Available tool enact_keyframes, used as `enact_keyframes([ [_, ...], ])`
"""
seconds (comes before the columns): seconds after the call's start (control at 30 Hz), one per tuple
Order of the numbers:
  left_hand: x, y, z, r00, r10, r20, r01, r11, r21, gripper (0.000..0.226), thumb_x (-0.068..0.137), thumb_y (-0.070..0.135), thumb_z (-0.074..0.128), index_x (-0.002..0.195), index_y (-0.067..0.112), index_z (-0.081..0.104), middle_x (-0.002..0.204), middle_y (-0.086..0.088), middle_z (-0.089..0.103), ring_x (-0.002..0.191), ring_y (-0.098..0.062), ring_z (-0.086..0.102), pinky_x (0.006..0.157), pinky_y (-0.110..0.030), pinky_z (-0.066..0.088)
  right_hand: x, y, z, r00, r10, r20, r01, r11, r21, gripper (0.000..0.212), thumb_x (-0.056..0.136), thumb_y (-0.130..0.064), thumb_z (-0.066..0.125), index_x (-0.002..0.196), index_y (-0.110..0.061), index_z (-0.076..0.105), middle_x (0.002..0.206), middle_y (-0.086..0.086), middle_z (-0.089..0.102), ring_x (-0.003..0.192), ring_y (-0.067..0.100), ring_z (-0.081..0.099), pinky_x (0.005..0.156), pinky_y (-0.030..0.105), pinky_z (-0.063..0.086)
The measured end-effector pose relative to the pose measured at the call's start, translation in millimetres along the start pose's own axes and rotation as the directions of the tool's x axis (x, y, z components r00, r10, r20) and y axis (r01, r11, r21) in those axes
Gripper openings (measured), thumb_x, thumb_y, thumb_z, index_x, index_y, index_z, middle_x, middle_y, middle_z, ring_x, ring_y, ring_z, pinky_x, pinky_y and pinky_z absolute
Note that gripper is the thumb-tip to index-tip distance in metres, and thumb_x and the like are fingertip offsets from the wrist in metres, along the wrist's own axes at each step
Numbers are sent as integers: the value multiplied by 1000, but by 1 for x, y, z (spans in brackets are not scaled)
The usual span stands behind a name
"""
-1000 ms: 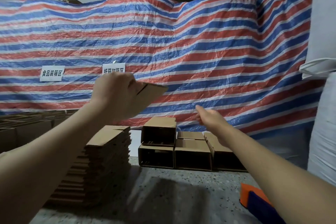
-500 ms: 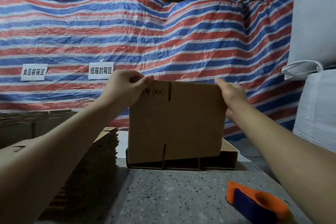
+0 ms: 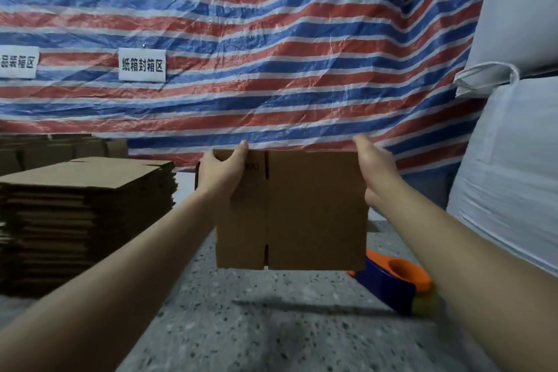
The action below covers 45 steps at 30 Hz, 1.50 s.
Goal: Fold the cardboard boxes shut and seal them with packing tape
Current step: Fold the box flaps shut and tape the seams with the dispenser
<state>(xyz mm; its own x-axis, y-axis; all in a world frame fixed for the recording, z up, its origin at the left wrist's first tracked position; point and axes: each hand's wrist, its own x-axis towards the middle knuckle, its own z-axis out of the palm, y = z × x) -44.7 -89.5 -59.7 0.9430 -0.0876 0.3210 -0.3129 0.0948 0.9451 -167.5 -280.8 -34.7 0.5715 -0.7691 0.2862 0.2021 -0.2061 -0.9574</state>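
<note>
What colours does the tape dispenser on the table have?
Orange and dark blue: the tape dispenser, seen in the head view.

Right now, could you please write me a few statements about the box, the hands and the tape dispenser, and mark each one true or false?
1. Both hands hold the flat cardboard box up off the table. True: the left hand grips its top left corner and the right hand its top right edge.
2. The box is already taped shut. False: it is a flat, unfolded blank with no tape visible.
3. The tape dispenser is in the right hand. False: it lies on the table, below the right forearm.
4. A stack of flat cardboard stands to the left. True.
</note>
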Motion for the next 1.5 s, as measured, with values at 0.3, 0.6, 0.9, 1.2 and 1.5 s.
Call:
enact_keyframes([
  [0.3, -24, -59, 3, 992, -124, 14, 124, 992, 6, 46, 84, 53, 67, 115, 21, 56, 106, -5, 69, 96, -22, 66, 89, -46, 55, 0, 79, -10, 990, 127, 60, -125, 991, -37, 35, 97, -28, 55, 108, 4, 63, 88, 14, 63, 84, 29, 61, 79, 43, 52],
  [0.6, -26, -54, 7, 977, -212, 20, 212, 977, 5, 63, 79, 50, 62, 129, 15, 46, 112, -12, 65, 102, -30, 64, 94, -51, 51, 10, 88, -33, 943, 90, 320, -103, 994, 26, 32, 96, -39, 61, 113, -15, 75, 94, 5, 78, 80, 14, 75, 62, 26, 55],
  [0.9, -28, -63, 8, 988, -154, -28, 155, 987, 31, 82, 78, 65, 66, 136, 15, 35, 129, -12, 52, 118, -33, 54, 100, -54, 47, 4, 90, -27, 890, 99, 446, -139, 989, 57, 50, 103, -43, 45, 124, -4, 66, 102, 9, 73, 95, 22, 71, 87, 40, 54],
  [1.2, -26, -71, 6, 989, -124, -75, 132, 986, 106, 76, 78, 67, 62, 130, 17, 39, 124, -10, 55, 117, -32, 54, 101, -54, 44, 6, 98, -38, 843, 30, 538, -147, 973, 176, 52, 103, -52, 38, 116, -17, 74, 107, 11, 74, 101, 21, 71, 78, 35, 57],
  [1.5, -29, -62, 5, 983, -182, 24, 182, 983, -16, 69, 78, 60, 61, 129, 21, 37, 114, -8, 60, 102, -26, 61, 79, -44, 53, -4, 95, -31, 859, 45, 510, -133, 981, 138, 52, 101, -50, 37, 95, -16, 76, 94, 8, 73, 86, 18, 72, 74, 38, 57],
])
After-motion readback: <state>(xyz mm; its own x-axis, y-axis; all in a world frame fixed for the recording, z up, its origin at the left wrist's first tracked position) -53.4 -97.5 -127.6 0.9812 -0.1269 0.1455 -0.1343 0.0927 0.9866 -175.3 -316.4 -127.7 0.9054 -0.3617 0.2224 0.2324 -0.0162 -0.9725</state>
